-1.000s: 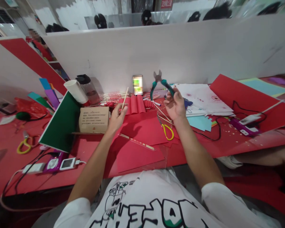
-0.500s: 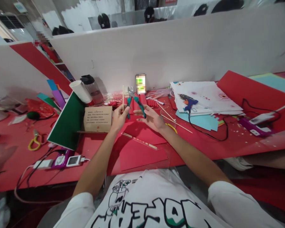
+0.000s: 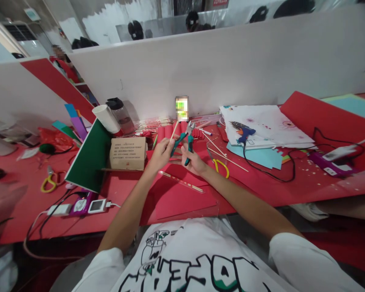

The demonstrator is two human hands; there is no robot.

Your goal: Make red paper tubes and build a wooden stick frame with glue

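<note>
My left hand [image 3: 162,151] pinches a thin wooden stick [image 3: 174,131] that points up and to the right. My right hand [image 3: 192,159] grips green-handled cutting pliers [image 3: 185,140], whose metal jaws sit at the stick's upper part. Both hands meet above red paper sheets [image 3: 182,194] in the middle of the red table [image 3: 18,202]. Rolled red paper tubes [image 3: 170,132] lie just behind the hands.
A cardboard box [image 3: 128,153], a green board [image 3: 89,160], a white cup [image 3: 106,118] and a dark bottle [image 3: 119,113] stand to the left. Yellow scissors [image 3: 221,167], loose sticks, a blue glue gun [image 3: 241,130] with its cable and white paper [image 3: 261,123] lie to the right. A white partition [image 3: 231,65] closes the back.
My right hand carried the pliers from up on the right leftwards and down to the stick. The stick tilted to the right and the pliers' jaws now meet it.
</note>
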